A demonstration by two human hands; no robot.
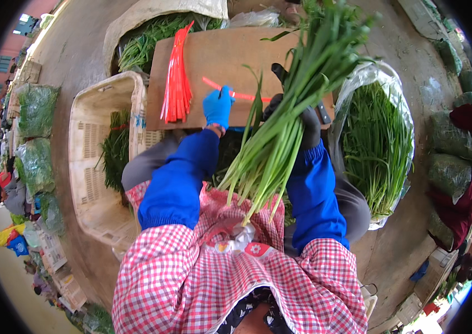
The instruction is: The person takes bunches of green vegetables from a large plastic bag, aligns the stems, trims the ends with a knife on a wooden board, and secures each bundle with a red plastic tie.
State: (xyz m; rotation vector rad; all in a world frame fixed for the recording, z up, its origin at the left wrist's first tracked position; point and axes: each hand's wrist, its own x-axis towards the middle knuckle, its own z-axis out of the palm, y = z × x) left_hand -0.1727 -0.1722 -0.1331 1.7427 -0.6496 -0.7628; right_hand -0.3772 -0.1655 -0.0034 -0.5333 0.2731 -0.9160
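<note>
My left hand point(218, 106), in a blue glove, grips a red strip tie point(244, 96) that stretches to the right over the wooden board point(211, 54). In a dark glove, my right hand point(309, 123) is closed around a bunch of long green leafy stalks point(286, 121), pale ends toward me and leaf tips away. Part of this hand is hidden behind the leaves. A fan of red ties point(177, 83) lies on the board's left side. Near my right hand, a black knife handle point(323, 112) shows at the board's right edge.
A white plastic crate point(83, 208) at the left holds tied greens point(118, 154). To the right, a clear plastic bag point(398, 83) is full of upright greens point(375, 146). Behind the board, a pale sack point(165, 8) covers more greens point(144, 46). Packed bags line both sides farther off.
</note>
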